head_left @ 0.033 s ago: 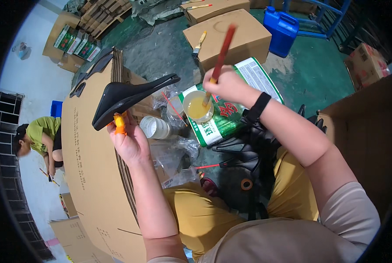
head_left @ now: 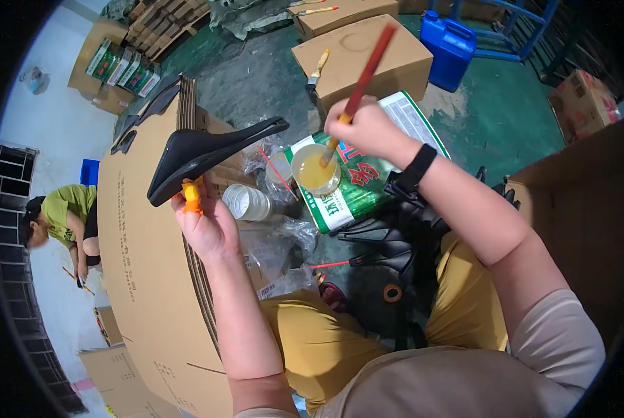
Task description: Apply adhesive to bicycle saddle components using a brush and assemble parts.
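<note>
– Brush with red wooden handle (head_left: 373, 64) has tipped rightward. Grips?
– Right hand (head_left: 369, 130) grasps it, bristles inside the round translucent cup (head_left: 294, 177). Left hand (head_left: 211, 228) holds the orange piece (head_left: 192, 200) beneath the black bicycle saddle (head_left: 190, 155), left of the cup. Advised: drain bristles against its rim.

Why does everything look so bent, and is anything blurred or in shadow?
In the head view, the wide fisheye lens curves straight edges, like those of the tall cardboard stack, inside a black rim; in the head view, the upper end of the red-handled brush looks soft, perhaps from motion; also in the head view, the open carton at right is in shadow.
</note>
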Demonstrator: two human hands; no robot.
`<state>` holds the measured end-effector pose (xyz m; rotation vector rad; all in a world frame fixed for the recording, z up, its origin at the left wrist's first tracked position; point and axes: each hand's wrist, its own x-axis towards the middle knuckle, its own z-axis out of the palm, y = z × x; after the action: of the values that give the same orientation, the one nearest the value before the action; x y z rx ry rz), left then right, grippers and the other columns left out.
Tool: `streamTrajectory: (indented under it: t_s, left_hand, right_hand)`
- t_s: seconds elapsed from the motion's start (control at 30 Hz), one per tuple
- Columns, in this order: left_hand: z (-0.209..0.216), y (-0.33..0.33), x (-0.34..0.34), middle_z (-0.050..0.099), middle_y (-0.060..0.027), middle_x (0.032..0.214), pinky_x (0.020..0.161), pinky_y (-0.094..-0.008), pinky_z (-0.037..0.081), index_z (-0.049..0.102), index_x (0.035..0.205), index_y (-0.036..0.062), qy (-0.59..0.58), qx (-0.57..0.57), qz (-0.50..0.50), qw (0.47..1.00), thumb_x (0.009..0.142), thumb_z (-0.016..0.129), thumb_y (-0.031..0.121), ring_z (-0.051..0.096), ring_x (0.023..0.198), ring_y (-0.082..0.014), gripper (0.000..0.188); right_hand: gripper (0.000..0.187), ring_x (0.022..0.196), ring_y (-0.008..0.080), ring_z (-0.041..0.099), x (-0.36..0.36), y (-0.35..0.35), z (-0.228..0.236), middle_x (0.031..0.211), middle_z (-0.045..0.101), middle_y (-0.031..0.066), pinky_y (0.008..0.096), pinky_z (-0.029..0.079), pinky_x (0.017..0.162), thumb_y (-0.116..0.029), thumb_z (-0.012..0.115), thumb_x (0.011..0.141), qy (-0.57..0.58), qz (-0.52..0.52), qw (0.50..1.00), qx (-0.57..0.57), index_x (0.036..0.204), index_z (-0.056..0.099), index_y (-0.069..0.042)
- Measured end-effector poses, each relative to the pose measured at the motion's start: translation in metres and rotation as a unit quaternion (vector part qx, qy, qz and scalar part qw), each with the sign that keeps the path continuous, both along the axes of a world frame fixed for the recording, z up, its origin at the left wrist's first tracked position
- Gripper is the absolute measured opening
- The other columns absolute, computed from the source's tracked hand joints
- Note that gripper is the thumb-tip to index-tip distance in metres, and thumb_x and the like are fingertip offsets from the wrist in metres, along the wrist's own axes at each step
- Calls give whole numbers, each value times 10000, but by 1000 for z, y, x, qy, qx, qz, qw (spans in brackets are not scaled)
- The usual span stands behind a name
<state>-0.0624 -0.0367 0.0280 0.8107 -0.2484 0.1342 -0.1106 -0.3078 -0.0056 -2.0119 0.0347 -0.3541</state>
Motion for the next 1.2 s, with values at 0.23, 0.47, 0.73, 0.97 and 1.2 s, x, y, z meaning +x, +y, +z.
streamTrajectory:
  t_s: [0.23,0.47,0.73,0.97,1.2]
  left_hand:
    - [-4,-6,-3,545,-105,1187,1064,-389,316,553,1116,76,-5,-10,-45,999,895,455,23,510,1113,-228,248]
    - [0,-17,-12,556,-95,1186,1059,-385,314,572,1113,95,-7,-19,-76,997,899,447,32,513,1110,-218,256]
    - [-4,-9,-11,558,-96,1184,1040,-385,332,563,1128,98,13,-48,-94,994,904,446,57,522,1102,-221,256]
    - [-5,-13,-12,569,-102,1166,1031,-390,342,560,1128,90,16,-41,-95,994,911,443,73,524,1096,-225,247]
    - [-5,-2,-3,554,-173,1175,1066,-450,313,556,1086,-31,69,-137,-107,982,932,422,115,500,1114,-289,252]
  right_hand:
    - [193,499,31,416,-32,-11,58,597,515,-17,181,299,438,-151,530,846,-75,23,948,310,767,639,-13]
    - [192,463,27,408,-34,-2,60,535,466,-38,189,289,428,-159,550,842,-134,17,939,317,734,630,-22]
    - [202,456,27,395,-35,-13,52,524,457,-46,194,290,431,-156,544,845,-139,-25,949,283,722,624,-18]
    - [197,522,32,415,-36,0,59,634,523,-20,177,311,469,-172,533,881,-134,41,941,307,823,635,-13]
    - [191,510,34,415,-37,-10,51,609,503,-26,181,320,462,-156,534,877,-141,10,953,268,801,635,-12]
